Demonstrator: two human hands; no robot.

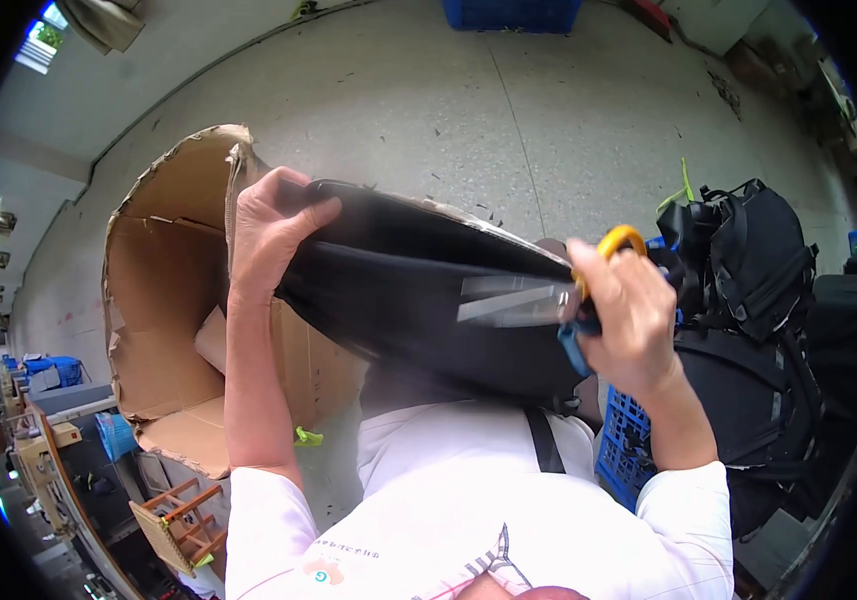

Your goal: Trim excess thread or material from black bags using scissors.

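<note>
My left hand (273, 225) pinches one end of a black fabric piece (398, 300) between thumb and fingers. The fabric lies across my lap, with a pale, frayed-looking edge along its far side; I cannot tell whether it is a whole bag. My right hand (632, 315) is closed round the handles of a pair of scissors (566, 303), one loop yellow and the other blue. Blurred by motion, the blades point left over the fabric and look spread apart. Whether they touch it is unclear.
A large cardboard box (163, 290) stands open at my left. Black backpacks (763, 260) are heaped at my right, by a blue plastic crate (626, 440). Another blue crate (513, 12) is at the far side; a wooden stool (180, 525) is at lower left.
</note>
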